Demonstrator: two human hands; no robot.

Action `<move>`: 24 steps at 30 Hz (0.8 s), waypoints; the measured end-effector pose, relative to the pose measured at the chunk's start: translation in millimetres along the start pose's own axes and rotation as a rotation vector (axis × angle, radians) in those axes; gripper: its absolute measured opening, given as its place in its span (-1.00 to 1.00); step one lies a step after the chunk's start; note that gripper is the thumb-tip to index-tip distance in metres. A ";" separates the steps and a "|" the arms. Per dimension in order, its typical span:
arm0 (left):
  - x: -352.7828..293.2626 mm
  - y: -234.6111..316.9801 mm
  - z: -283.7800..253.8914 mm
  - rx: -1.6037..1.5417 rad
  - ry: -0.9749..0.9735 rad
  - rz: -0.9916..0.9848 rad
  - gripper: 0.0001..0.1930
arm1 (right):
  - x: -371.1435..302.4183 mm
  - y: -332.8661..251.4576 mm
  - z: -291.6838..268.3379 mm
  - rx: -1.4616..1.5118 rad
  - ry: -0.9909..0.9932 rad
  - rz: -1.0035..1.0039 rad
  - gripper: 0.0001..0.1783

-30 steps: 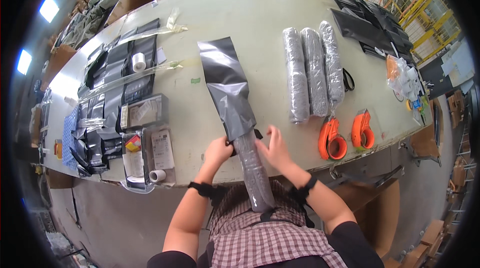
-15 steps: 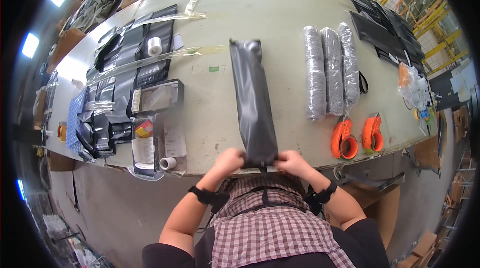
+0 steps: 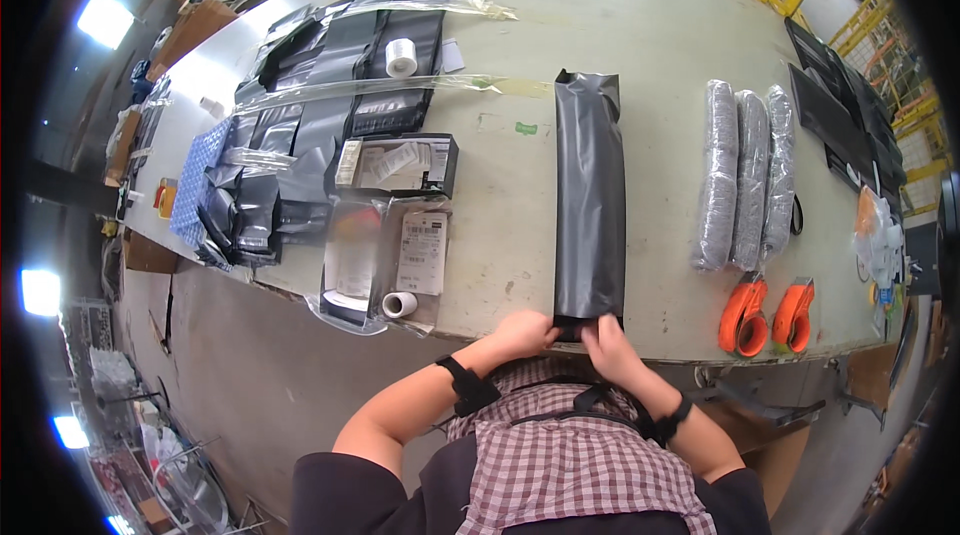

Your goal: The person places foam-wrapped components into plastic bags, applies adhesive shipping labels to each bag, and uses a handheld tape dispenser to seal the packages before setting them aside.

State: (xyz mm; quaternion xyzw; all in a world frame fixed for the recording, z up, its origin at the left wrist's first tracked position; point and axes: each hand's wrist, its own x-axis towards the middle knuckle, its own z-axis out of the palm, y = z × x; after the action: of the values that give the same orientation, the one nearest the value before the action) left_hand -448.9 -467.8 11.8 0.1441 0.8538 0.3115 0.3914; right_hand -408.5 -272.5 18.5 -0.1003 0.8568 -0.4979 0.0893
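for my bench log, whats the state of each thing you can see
Black bag, bulging, lying down
Left hand, gripping the bag's near end
Right hand, gripping the bag's near end
Three wrapped rolls, side by side
Two orange tape dispensers, unheld
Dark box, open, papers inside
Black bags at left, overlapping
White roll, resting on those bags

Left hand (image 3: 525,334), right hand (image 3: 614,353) close together, fingers (image 3: 604,329) curled, forearms (image 3: 415,405) angled inward

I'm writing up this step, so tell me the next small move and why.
Probably fold the near end of the dark bag flat: the left hand and right hand are close together at that end, and the bag lies lengthwise on the table.
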 end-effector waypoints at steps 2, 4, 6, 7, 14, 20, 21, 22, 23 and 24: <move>2.6 -1.9 2.4 0.110 0.125 0.135 -0.58 | 22.7 7.7 13.3 -0.034 0.053 -0.011 -0.65; 7.4 4.3 -16.2 0.140 0.029 0.010 -0.57 | 29.8 8.4 15.6 -0.069 0.102 -0.024 -0.58; 0.7 0.1 -61.7 0.172 -0.326 0.074 -0.57 | 28.4 10.2 13.2 -0.300 0.020 -0.067 -0.53; -3.3 15.3 -101.0 0.268 -0.487 -0.107 -0.57 | 25.4 15.7 12.6 -0.338 0.024 -0.096 -0.50; -5.9 -151.7 -281.9 0.580 1.037 0.049 -0.74 | 16.1 -8.3 22.8 -0.230 -0.071 -0.145 -0.28; 5.2 -159.0 -290.9 0.481 0.803 -0.055 -0.73 | 23.0 -11.4 26.5 -0.056 -0.120 -0.013 -0.27; 5.3 -168.1 -294.4 0.439 0.795 -0.019 -0.74 | 23.1 -8.1 27.6 -0.047 -0.123 -0.035 -0.29; 4.8 -170.3 -296.1 0.439 0.794 -0.018 -0.74 | 25.3 -6.7 27.9 -0.037 -0.127 -0.060 -0.31; 4.0 -172.3 -297.0 0.400 0.785 0.015 -0.75 | 25.9 -7.2 26.4 -0.041 -0.130 -0.069 -0.32; 3.1 -174.0 -296.9 0.360 0.776 0.047 -0.77 | 26.6 -7.2 25.6 -0.040 -0.129 -0.071 -0.32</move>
State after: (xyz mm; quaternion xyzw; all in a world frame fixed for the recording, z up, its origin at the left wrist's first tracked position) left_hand -676.4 -723.8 46.1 0.1017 0.9751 0.1972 0.0026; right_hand -427.0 -304.3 10.9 -0.1641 0.8551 -0.4758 0.1247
